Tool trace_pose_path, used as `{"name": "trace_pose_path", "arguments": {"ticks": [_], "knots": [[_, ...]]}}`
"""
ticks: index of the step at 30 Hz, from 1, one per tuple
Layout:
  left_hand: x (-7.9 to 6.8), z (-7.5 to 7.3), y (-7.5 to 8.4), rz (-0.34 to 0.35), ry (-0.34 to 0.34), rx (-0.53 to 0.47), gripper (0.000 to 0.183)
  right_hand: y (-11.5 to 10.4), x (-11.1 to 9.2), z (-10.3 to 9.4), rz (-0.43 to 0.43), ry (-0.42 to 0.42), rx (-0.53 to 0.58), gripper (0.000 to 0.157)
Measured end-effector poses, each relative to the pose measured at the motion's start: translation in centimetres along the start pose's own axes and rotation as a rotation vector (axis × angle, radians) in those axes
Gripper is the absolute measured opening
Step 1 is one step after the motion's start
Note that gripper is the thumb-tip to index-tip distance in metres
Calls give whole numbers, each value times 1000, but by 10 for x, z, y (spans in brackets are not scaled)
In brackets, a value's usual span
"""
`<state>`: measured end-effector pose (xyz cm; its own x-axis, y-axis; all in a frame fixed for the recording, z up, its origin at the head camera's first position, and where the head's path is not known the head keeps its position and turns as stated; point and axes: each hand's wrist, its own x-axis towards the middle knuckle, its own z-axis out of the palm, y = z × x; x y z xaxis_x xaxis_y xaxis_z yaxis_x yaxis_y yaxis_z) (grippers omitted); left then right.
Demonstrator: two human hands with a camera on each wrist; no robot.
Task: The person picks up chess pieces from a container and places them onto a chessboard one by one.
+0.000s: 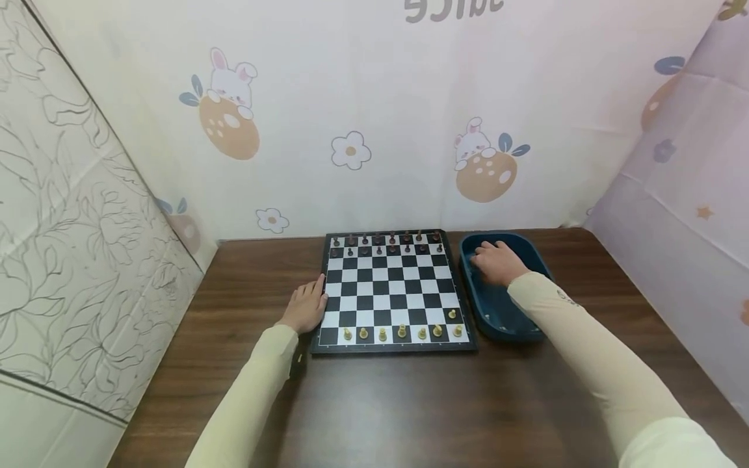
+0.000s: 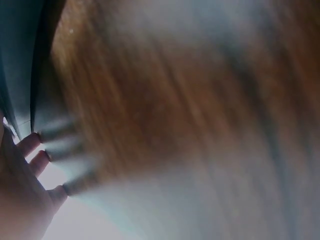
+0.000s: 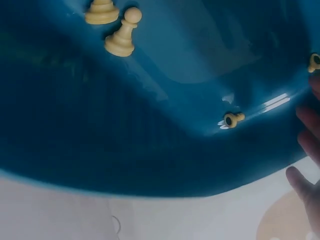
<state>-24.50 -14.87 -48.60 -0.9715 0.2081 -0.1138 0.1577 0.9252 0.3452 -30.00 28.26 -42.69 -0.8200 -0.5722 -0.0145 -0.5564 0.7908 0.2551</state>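
Observation:
A chessboard lies on the table with dark pieces in its two far rows. Several cream pieces stand along the near row, and one cream pawn stands ahead of them at the right. My left hand rests at the board's left edge, fingers extended. To the right, my right hand reaches into the far part of a blue tray. In the right wrist view its fingers are spread beside a cream piece cut off by the frame edge.
More cream pieces lie in the tray, among them a pawn and a smaller-looking piece by the wall. The brown wooden table meets a patterned cloth backdrop behind the board.

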Motion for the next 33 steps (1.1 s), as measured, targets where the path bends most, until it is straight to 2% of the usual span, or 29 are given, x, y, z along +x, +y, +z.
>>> {"name": "trace_pose_path", "arguments": {"ticks": [5,12,22,33], "knots": [[2,-2,3,-3,-1,0,56,5,2,5,-17,-13,-1,24],[2,-4,6,2,-12,8,57,7,1,12,-4,-62,31,22],[3,-1,3,-1,-14,14,56,4,0,14,40,-33,66,19],[4,2,-3,5,-12,15,56,3,5,17,13,-26,116,4]]}}
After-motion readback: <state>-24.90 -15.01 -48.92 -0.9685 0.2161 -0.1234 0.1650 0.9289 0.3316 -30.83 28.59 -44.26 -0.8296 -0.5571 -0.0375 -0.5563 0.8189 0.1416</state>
